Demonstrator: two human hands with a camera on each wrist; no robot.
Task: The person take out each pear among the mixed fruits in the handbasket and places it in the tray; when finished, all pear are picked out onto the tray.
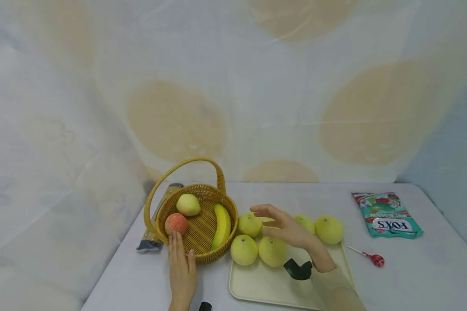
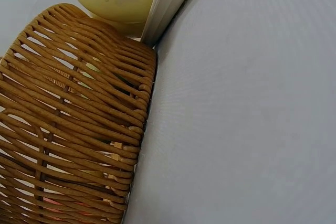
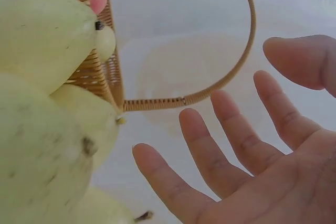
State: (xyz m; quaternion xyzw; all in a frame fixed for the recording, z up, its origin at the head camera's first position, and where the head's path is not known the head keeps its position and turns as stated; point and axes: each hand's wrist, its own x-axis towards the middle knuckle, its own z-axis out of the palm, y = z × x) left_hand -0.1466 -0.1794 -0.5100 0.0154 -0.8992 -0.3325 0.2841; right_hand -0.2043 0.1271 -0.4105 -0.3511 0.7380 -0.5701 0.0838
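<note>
My left hand (image 1: 182, 270) lies with straight fingers at the near left rim of a wicker basket (image 1: 200, 257), fingertips close to a peach (image 1: 176, 223). A pale round fruit (image 1: 188, 204) and a banana (image 1: 220, 226) also lie in the basket, whose handle (image 1: 196, 160) stands up. The left wrist view is filled by the basket's woven side (image 2: 73, 124); the hand is out of sight there. My right hand (image 1: 282, 224) is raised over several yellow-green stemmed fruits (image 1: 272, 251) with fingers spread and an empty palm (image 3: 294, 192).
The fruits sit on a cream tray (image 1: 264, 285) right of the basket. To the tray's right are a red lollipop (image 1: 376, 260) and a green FOX'S candy bag (image 1: 389, 216). A dark-and-gold packet (image 1: 149, 242) lies partly behind the basket. A patterned cloth (image 1: 272, 108) hangs behind the table.
</note>
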